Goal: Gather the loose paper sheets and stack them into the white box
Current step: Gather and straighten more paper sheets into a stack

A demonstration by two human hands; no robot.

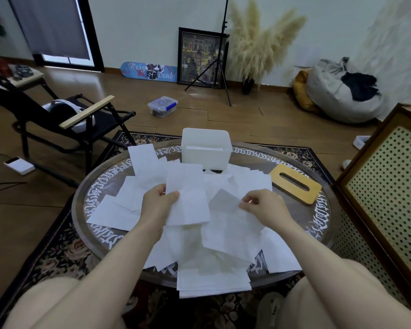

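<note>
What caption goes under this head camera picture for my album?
Left hand and right hand each pinch paper sheets above a round table, white box waiting behind.

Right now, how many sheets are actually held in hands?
2. One sheet is pinched by the left hand over the pile; another sheet is pinched by the right hand. Further sheets underneath may be hidden.

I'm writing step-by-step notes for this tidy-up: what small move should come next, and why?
Probably lay the right hand's sheet onto the left hand's stack. Each hand already pinches paper, loose sheets still cover the table, and the white box stands open behind.
</note>
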